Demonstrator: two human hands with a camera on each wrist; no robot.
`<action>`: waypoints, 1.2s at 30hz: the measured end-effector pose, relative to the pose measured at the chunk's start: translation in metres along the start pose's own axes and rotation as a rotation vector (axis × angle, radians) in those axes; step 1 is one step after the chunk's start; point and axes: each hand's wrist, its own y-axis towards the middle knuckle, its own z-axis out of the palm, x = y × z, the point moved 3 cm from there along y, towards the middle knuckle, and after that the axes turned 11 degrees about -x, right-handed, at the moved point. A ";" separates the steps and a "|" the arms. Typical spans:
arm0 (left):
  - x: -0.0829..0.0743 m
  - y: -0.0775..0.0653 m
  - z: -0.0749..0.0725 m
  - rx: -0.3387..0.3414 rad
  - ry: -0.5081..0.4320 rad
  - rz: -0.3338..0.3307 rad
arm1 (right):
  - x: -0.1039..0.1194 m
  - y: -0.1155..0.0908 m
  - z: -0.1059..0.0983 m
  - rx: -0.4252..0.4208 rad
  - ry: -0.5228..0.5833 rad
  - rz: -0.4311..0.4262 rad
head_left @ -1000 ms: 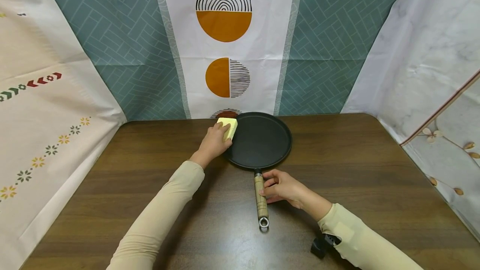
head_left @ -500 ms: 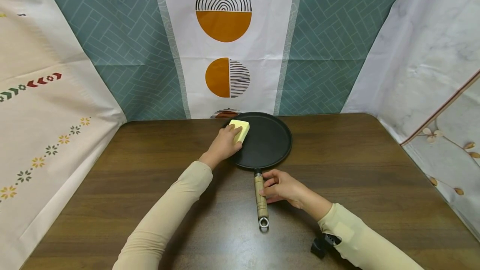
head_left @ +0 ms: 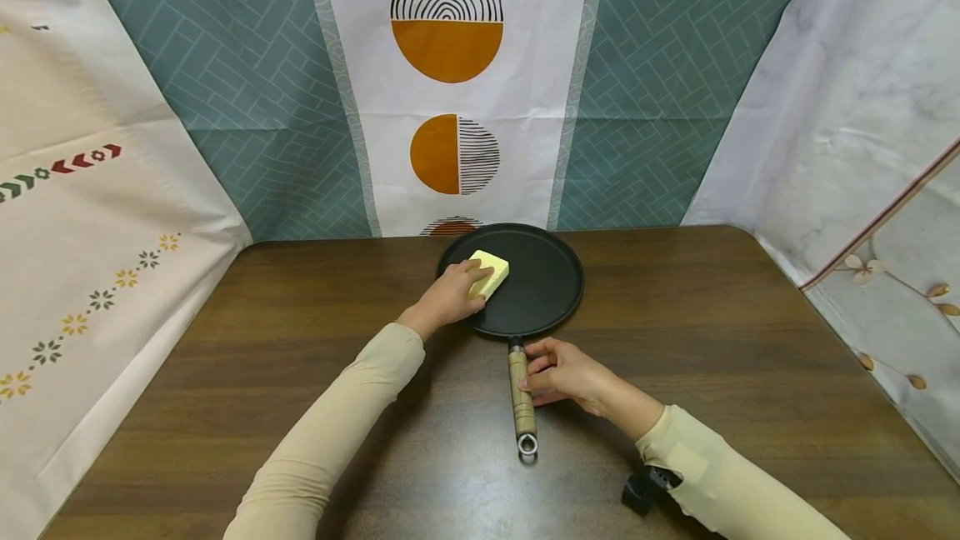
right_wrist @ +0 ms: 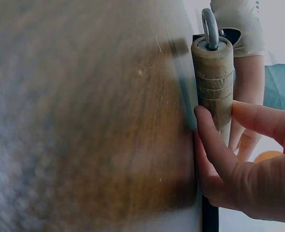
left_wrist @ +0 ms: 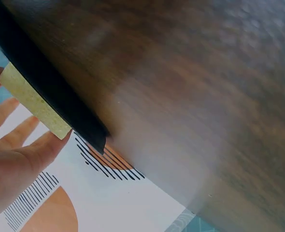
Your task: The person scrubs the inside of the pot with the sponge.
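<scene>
A flat black round pan (head_left: 540,282) lies on the table near its back edge, its wooden handle (head_left: 522,407) with a metal ring pointing toward me. My left hand (head_left: 450,294) grips a pale yellow sponge (head_left: 491,269) against the left part of the pan's surface. In the left wrist view the sponge (left_wrist: 34,101) is pinched between thumb and fingers, its face flat along the pan (left_wrist: 60,92). Around the upper part of the handle curl the thumb and fingers of my right hand (head_left: 566,377). The right wrist view has this hand (right_wrist: 249,169) pinching the handle (right_wrist: 214,72) from both sides.
The brown wooden table (head_left: 300,407) spreads out on both sides of the pan. Behind it hangs a teal and white cloth (head_left: 645,107) with orange circles. Pale cloths (head_left: 90,273) flank the table. A black device (head_left: 647,490) is strapped at the right wrist.
The left hand has slid the sponge rightward from the pan's left rim, then slightly nearer to me over its surface. The right hand and the pan stay put.
</scene>
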 end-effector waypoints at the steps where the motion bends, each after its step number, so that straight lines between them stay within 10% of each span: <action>1: 0.000 0.000 0.000 0.004 0.001 0.009 | 0.000 0.000 0.000 -0.001 -0.001 0.000; 36: -0.006 -0.011 0.005 0.081 -0.030 0.193 | 0.000 0.003 0.001 -0.019 -0.001 0.016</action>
